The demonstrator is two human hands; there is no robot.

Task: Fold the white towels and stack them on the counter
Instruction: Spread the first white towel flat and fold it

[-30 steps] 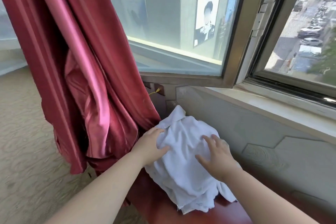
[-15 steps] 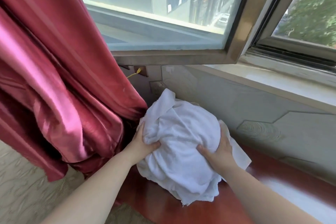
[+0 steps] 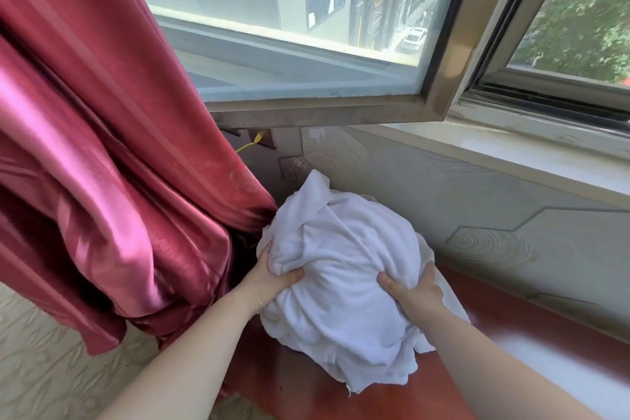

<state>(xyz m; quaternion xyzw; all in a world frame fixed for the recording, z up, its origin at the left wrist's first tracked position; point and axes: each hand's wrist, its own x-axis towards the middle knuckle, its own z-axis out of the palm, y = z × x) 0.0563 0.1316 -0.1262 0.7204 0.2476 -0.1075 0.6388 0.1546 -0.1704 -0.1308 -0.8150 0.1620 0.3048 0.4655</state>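
**A:** What lies around the fingers?

**B:** Left of them hangs the curtain (image 3: 102, 181), the biggest thing in view, its folds touching the cloth. Above and beyond them is the window (image 3: 306, 44), with one sash swung open. Under them runs the glossy red-brown bench (image 3: 511, 368), stretching off to the right of the right fingers.

**A:** And the towels?

**B:** The towels (image 3: 341, 266) are one crumpled white heap on the bench, between the two sets of fingers. The heap's back is near a wall panel (image 3: 443, 187). Nothing is folded and no stack is in view.

**A:** What has just changed?

**B:** A second ago both hands lay flat on top of the heap. Now they have dropped to its flanks and dug in. I judge the whole bundle is about to be lifted or dragged out of the corner. Folding has not begun, so the task is at its very start.

**A:** How do the hands sit?

**B:** Both reach forward and inward from the bottom edge. The left hand (image 3: 269, 283) grips the left flank with its thumb pressed into the front. Its fingers are curled round behind the cloth and mostly hidden. The right hand (image 3: 412, 293) mirrors it on the right flank, thumb sunk into the front, fingers wrapped under a fold. Both are clamped on the towels.

**A:** Anything smaller?

**B:** A yellow cable (image 3: 249, 145) sits on the wall, up beyond the left fingers.
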